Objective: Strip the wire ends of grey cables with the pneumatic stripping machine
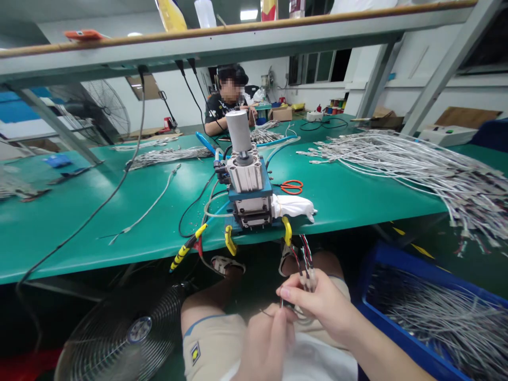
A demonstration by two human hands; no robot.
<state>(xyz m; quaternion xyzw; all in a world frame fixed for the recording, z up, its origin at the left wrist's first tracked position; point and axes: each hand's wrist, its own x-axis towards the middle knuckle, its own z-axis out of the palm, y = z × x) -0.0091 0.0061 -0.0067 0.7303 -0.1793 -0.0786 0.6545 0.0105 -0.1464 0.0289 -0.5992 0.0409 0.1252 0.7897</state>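
Observation:
Over my lap, my right hand is closed around several cables whose thin red, black and white wire ends point up past the fingers. Its thumb and index finger also pinch at a thin wire just below. From underneath, my left hand closes on the lower part of that wire, its fingertips almost touching those of the right hand; the left hand is somewhat blurred. In front of both hands, at the table's edge, stands a small pneumatic press with a white cylinder on top.
Orange-handled scissors and a white cloth bundle lie beside the press. White cables cover the green table's right side. A blue crate of cables stands at my right, a floor fan at my left. A person sits opposite.

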